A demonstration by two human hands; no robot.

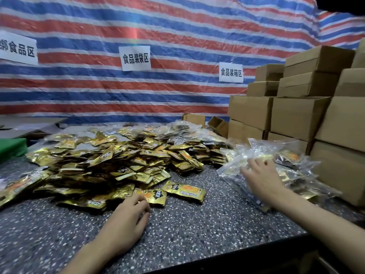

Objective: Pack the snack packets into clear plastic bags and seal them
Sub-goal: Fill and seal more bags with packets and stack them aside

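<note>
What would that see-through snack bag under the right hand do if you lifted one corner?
Probably flop: the clear bag is thin, crinkled plastic. Its glossy surface looks slippery, so it might slide out of a loose grip. The packets inside would likely shift toward the low end.

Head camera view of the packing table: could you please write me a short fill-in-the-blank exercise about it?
The left hand touches loose snack packets whose foil is ____. The right hand rests on filled clear plastic ____. The cardboard boxes stand stacked at the ____ side of the table. Missing words: gold; bags; right.
</note>
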